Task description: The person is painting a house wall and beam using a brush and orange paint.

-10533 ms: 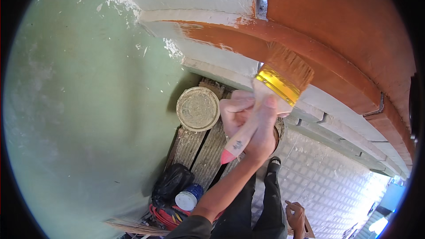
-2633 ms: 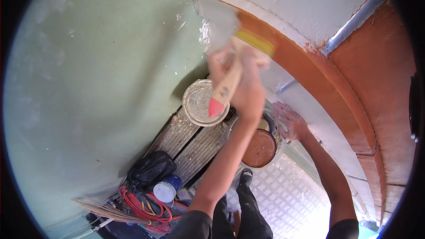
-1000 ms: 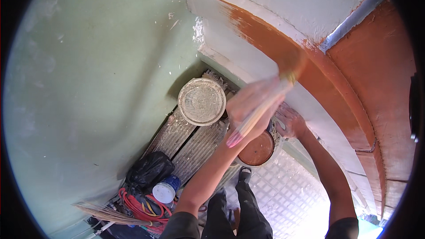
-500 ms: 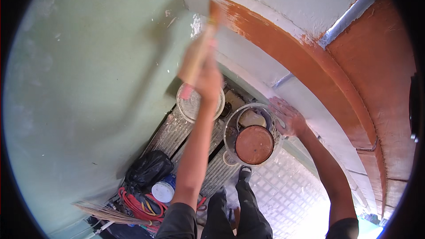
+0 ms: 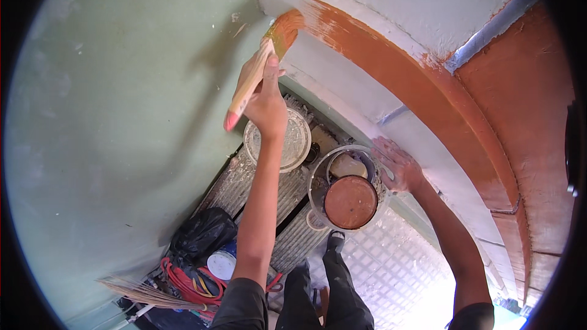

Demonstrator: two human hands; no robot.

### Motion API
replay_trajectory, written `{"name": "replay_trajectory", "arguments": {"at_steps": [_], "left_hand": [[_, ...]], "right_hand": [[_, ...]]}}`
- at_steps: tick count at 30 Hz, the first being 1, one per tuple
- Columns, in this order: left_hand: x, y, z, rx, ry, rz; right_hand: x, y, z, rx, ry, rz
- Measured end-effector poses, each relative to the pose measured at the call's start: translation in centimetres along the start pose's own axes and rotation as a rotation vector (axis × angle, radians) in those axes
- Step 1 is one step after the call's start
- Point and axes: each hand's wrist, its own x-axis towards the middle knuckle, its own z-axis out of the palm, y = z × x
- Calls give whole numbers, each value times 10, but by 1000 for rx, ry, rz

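Head-worn fisheye, facing steeply down, hands (image 5: 267, 102) near, floor (image 5: 391, 260) beyond

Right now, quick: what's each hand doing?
Left hand: closed, holding the brush by its handle.
Right hand: open, fingers spread, beside the bucket; can't tell if it touches the rim.
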Motion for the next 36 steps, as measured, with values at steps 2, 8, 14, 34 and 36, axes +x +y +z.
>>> {"name": "replay_trajectory", "arguments": {"at_steps": [2, 8, 14, 34, 36], "left_hand": [[-10, 0, 5, -11, 60, 86], [-116, 22, 32, -112, -277, 130], [-91, 39, 8, 109, -652, 52], [-113, -2, 2, 133, -613, 394], [-58, -6, 10, -4, -352, 212]], "right_hand": [[-3, 0, -1, 7, 3, -2], [-3, 4, 1, -10, -12, -5], [-10, 1, -2, -2, -45, 76], [0, -5, -2, 5, -17, 6], [-2, 0, 0, -19, -1, -7]]}}
